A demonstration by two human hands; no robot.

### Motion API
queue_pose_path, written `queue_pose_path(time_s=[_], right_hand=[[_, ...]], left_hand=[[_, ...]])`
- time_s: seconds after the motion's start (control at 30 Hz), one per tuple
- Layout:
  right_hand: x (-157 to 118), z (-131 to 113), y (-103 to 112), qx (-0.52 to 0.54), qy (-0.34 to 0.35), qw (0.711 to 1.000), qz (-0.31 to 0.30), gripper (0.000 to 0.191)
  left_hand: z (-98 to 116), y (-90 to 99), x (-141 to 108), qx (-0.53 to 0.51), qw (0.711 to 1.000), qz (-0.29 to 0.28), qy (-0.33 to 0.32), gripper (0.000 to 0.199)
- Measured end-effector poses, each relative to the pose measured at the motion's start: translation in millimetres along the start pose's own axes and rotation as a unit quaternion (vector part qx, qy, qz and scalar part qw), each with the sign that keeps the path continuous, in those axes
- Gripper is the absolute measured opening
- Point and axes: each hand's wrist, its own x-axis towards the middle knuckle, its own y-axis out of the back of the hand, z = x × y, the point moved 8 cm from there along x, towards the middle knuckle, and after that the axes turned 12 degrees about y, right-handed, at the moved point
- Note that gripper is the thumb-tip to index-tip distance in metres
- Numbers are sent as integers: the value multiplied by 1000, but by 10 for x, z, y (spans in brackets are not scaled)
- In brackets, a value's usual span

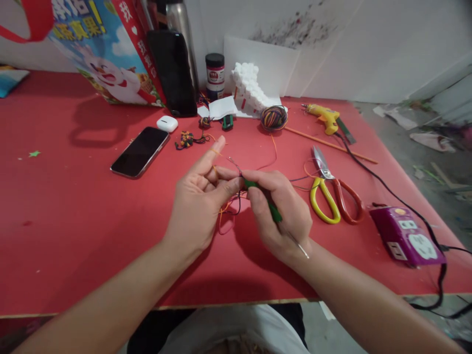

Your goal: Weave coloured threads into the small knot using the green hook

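My left hand pinches a small piece of dark and orange yarn between thumb and finger, its index finger raised with a strand over it. Wrapped in my right hand is a green-handled crochet hook, its metal tip at the yarn by my left fingertips. Loose orange and dark loops hang below the fingers. A multicoloured yarn ball sits behind my hands, with an orange strand trailing from it. The stitches themselves are too small to make out.
Scissors, a purple power strip and a yellow glue gun with its black cable lie right. A phone, white earbud case and small crocheted piece are left. Behind stand a bag, black phone and jar.
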Motion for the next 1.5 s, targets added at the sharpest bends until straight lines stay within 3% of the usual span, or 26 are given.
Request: queue_pose_path(time_s=[0.1, 0.2, 0.33, 0.63, 0.93, 1.17, 1.5], right_hand=[[15, -78, 11, -3, 47, 999, -16, 41], [3, -40, 25, 43, 27, 998, -30, 38], [-26, 66, 63, 111, -30, 993, -6, 33], [10, 140, 129, 126, -30, 992, -2, 30], [109, 84, 217, 81, -10, 996, -18, 26], [146, 68, 253, 68, -9, 997, -27, 24], [175, 65, 289, 62, -3, 998, -34, 23]], left_hand=[[29, -49, 9, -41, 997, -51, 35, 92], [85, -46, 1, -45, 996, -67, 46, 90], [121, 5, 6, -38, 996, -58, 48, 75], [197, 106, 58, -10, 999, -33, 33, 55], [251, 130, 67, 21, 1000, -22, 3, 57], [259, 140, 64, 50, 999, -20, -2, 72], [286, 133, 64, 49, 998, -21, -16, 50]])
